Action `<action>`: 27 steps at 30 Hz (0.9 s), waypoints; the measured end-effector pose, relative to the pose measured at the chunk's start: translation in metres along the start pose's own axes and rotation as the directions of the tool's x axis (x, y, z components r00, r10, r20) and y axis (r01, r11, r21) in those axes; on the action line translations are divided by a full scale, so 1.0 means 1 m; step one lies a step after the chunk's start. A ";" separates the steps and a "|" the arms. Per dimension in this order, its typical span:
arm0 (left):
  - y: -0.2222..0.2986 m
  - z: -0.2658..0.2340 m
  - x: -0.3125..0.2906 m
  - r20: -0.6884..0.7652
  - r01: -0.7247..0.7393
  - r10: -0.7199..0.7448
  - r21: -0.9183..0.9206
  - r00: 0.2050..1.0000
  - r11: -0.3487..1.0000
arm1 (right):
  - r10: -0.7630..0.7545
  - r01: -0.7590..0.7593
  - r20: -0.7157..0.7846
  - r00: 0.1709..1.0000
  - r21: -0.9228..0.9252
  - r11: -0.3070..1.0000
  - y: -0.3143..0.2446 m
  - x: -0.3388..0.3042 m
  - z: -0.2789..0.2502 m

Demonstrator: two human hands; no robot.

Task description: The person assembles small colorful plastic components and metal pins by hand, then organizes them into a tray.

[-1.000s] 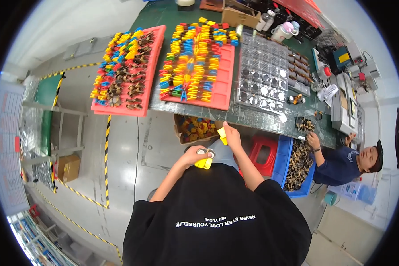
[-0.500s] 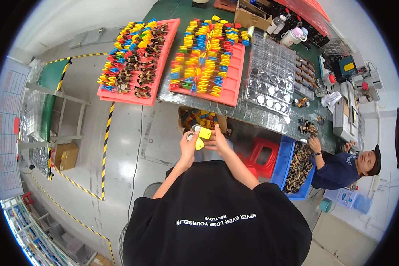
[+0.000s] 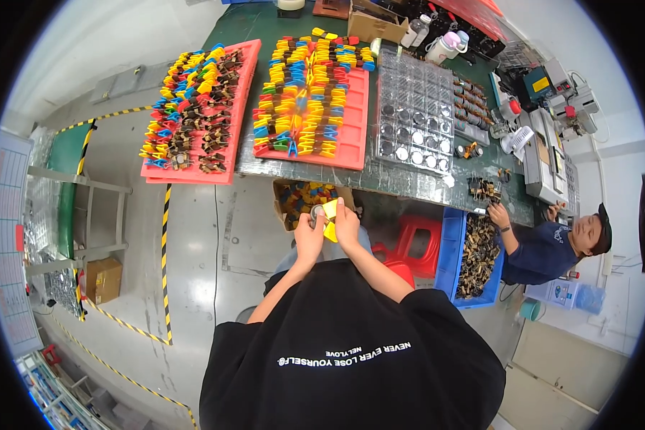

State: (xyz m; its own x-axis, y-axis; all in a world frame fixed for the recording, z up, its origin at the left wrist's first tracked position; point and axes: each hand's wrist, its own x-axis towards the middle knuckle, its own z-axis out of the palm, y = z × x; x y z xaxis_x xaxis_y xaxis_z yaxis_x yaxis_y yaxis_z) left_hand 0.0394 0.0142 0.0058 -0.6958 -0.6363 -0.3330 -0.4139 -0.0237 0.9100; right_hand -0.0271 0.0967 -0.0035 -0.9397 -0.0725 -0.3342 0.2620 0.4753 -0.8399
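Observation:
In front of my chest, my left hand [image 3: 309, 239] and my right hand [image 3: 347, 225] are both closed on a yellow clip [image 3: 330, 209]. Its flat yellow handles show between my fingers, one above the other. A grey round disc sits by the left fingertips, partly covered. Just beyond my hands, an open carton [image 3: 283, 215] of mixed yellow, red and blue clips stands below the table edge. On the green table, a pink tray [image 3: 355, 118] bears rows of coloured clips. A second pink tray [image 3: 242, 93] of clips lies to its left, jutting past the table edge.
A clear compartment tray [image 3: 414, 107] with round discs lies right of the pink trays. A red stool [image 3: 428, 247] and a blue bin [image 3: 448, 269] of small metal-like parts stand beneath the table's right side. A co-worker [image 3: 545, 251] reaches to the table there.
My right hand has closed in on the yellow clip and now grips it along with my left. The clip has turned between my fingers. The whole view has shifted slightly.

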 end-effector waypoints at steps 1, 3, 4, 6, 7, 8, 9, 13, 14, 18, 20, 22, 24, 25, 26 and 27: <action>-0.006 -0.001 0.002 0.014 0.057 -0.057 -0.032 0.998 0.998 | -0.066 0.066 -0.007 0.998 -0.039 0.997 -0.006 -0.002 0.000; -0.009 0.000 0.003 -0.016 0.038 -0.039 -0.052 0.999 0.998 | -0.130 0.129 -0.010 0.991 -0.077 0.989 -0.006 -0.001 0.000; -0.010 0.000 0.003 -0.048 0.019 -0.022 -0.071 0.999 0.997 | -0.181 0.178 -0.031 0.983 -0.086 0.980 -0.003 0.001 0.002; -0.006 -0.004 0.003 -0.087 0.027 -0.037 -0.117 0.996 0.993 | -0.214 0.202 -0.093 0.972 -0.123 0.972 -0.002 0.004 0.002; -0.005 -0.007 0.004 -0.120 0.028 -0.048 -0.163 0.992 0.986 | -0.198 0.177 -0.136 0.971 -0.149 0.973 0.000 0.005 0.000; -0.010 -0.010 0.007 -0.174 0.026 -0.057 -0.175 0.983 0.984 | -0.201 0.161 -0.167 0.965 -0.226 0.961 0.007 0.011 0.001; -0.012 -0.014 0.009 -0.186 0.031 -0.063 -0.175 0.981 0.984 | -0.141 0.112 -0.132 0.981 -0.209 0.971 0.013 0.017 -0.001; -0.026 -0.027 0.012 -0.143 0.160 -0.196 -0.231 0.970 0.960 | 0.027 -0.005 0.152 0.988 -0.147 0.989 0.032 0.046 0.004; -0.024 -0.026 0.013 -0.114 0.153 -0.182 -0.226 0.977 0.962 | -0.048 0.106 0.166 0.985 -0.360 0.927 0.036 0.054 0.005; -0.017 -0.018 0.017 -0.034 0.136 -0.143 -0.157 0.989 0.978 | -0.144 0.243 0.318 0.937 -0.298 0.923 0.040 0.063 -0.003; -0.018 -0.013 0.022 0.002 0.109 -0.109 -0.103 0.994 0.989 | 0.129 -0.142 0.551 0.825 -0.019 0.990 0.014 0.056 -0.013; -0.015 0.004 0.029 0.154 0.085 -0.071 -0.091 0.986 0.992 | 0.081 -0.203 0.642 0.763 0.118 0.972 0.007 0.056 -0.028; -0.008 0.024 0.038 0.232 0.029 -0.026 -0.012 0.972 0.999 | 0.039 -0.177 0.648 0.760 0.149 0.973 0.010 0.068 -0.049; -0.004 0.035 0.045 0.262 -0.001 -0.009 0.038 0.965 0.999 | 0.024 -0.162 0.638 0.770 0.159 0.974 0.013 0.076 -0.060; 0.007 0.045 0.051 0.312 -0.002 -0.021 0.073 0.950 0.997 | 0.016 -0.164 0.600 0.799 0.193 0.967 0.011 0.084 -0.072; 0.018 0.057 0.057 0.328 -0.004 -0.021 0.078 0.944 0.997 | 0.037 -0.197 0.550 0.834 0.236 0.952 0.008 0.092 -0.086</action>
State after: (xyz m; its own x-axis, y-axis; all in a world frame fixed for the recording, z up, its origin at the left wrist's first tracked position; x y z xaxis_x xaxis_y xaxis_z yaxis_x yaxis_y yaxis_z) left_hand -0.0412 0.0209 -0.0106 -0.8409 -0.3474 -0.4150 -0.4551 0.0388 0.8896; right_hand -0.1299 0.1690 -0.0043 -0.6537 -0.5251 -0.5449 0.4867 0.2597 -0.8341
